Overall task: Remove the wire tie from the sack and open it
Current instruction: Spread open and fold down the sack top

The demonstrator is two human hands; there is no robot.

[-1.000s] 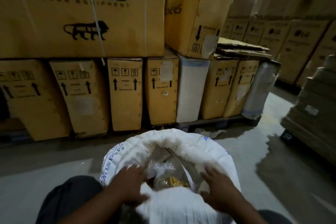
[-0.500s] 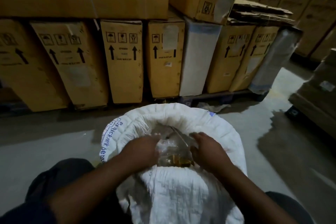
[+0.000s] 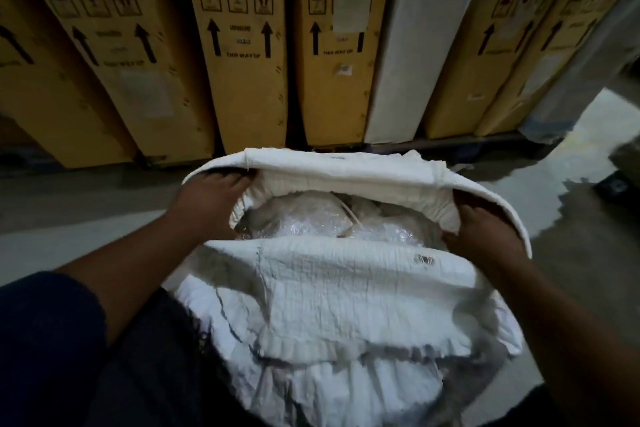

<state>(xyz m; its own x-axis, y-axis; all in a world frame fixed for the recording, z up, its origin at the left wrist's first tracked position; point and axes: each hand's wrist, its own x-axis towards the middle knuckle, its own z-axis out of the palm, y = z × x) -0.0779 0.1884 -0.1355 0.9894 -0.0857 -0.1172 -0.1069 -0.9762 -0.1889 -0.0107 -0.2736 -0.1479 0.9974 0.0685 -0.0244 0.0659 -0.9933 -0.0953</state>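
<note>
A white woven sack (image 3: 346,295) stands on the floor right in front of me, its mouth spread wide. My left hand (image 3: 207,199) grips the left side of the rolled rim. My right hand (image 3: 479,236) grips the right side of the rim. Between them a clear plastic inner bag (image 3: 311,222) shows inside, with a thin pale strip (image 3: 351,218) lying across it. I see no wire tie on the sack's mouth.
A row of upright yellow cartons (image 3: 242,52) and a white-wrapped one (image 3: 412,55) stands on a pallet close behind the sack. The grey concrete floor (image 3: 86,211) lies on both sides. My dark trouser leg (image 3: 138,357) is at the lower left.
Both hands left the inner plastic bag in the middle and moved outward to the sack's rim, pulling the mouth wider. The camera tilted down and came closer.
</note>
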